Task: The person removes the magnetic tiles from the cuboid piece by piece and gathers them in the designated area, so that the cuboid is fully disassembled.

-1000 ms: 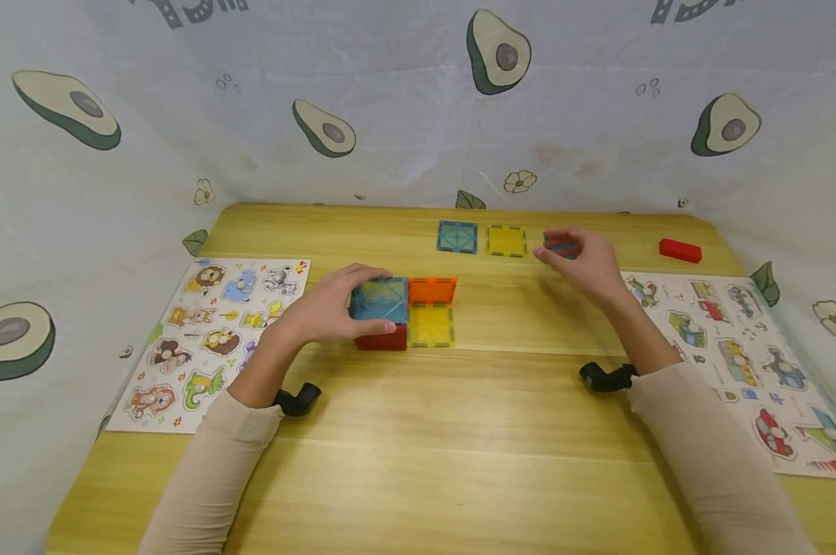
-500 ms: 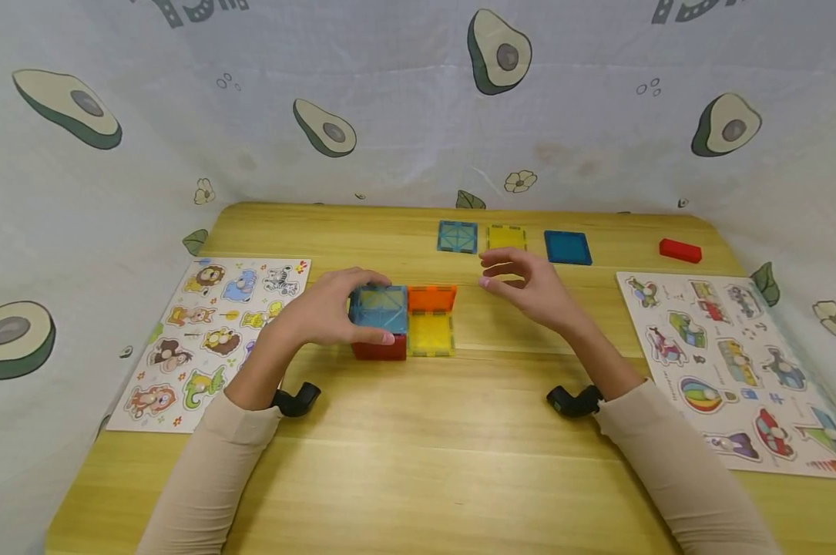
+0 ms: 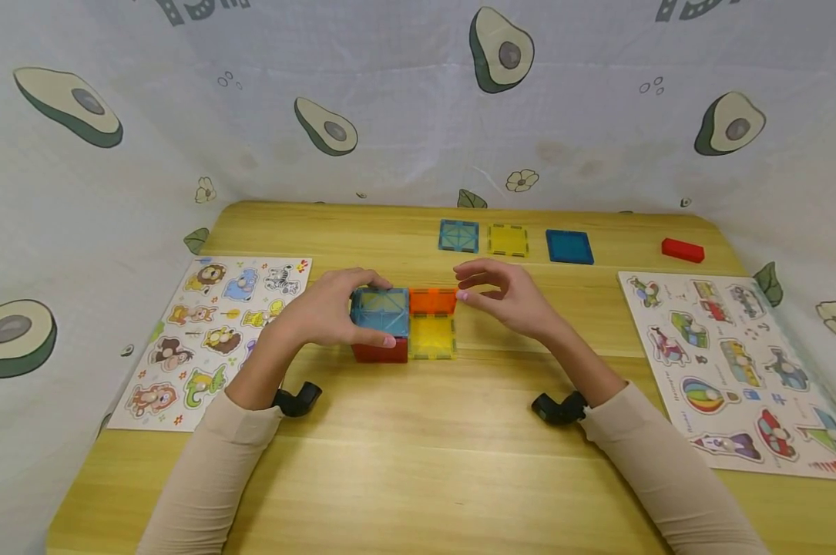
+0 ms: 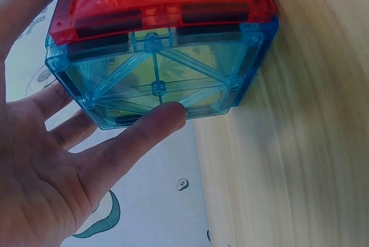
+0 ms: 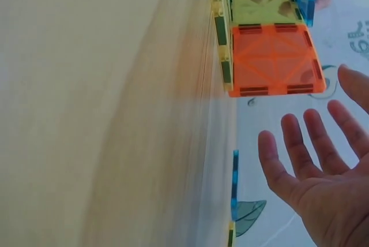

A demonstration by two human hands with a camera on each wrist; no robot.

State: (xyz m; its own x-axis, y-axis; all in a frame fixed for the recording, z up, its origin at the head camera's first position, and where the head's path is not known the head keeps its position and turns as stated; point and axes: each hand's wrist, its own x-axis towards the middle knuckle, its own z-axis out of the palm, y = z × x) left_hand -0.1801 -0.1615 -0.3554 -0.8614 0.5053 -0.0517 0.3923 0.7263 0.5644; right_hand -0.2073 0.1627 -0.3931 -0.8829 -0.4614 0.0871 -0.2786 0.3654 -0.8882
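In the head view my left hand point(image 3: 327, 312) holds a cube of see-through magnetic tiles, with a blue tile point(image 3: 381, 310) on top and a red tile point(image 3: 381, 351) in front. The left wrist view shows the thumb against the blue face point(image 4: 158, 79), the other fingers partly hidden behind. Joined to the cube's right side are a flat yellow tile point(image 3: 433, 337) and an upright orange tile point(image 3: 433, 301) at its back. My right hand point(image 3: 515, 297) hovers just right of the orange tile, fingers loosely bent and holding nothing; a gap separates them in the right wrist view.
Along the back lie a light blue tile point(image 3: 458, 236), a yellow tile point(image 3: 508, 240), a dark blue tile point(image 3: 569, 247) and a red block point(image 3: 683, 250). Picture puzzle boards flank the work: animals on the left board point(image 3: 129, 408), vehicles on the right board point(image 3: 674, 408).
My right hand has moved left and nearer from the dark blue tile at the back to beside the orange tile. The tile build has shifted slightly toward me, my left hand still on it.
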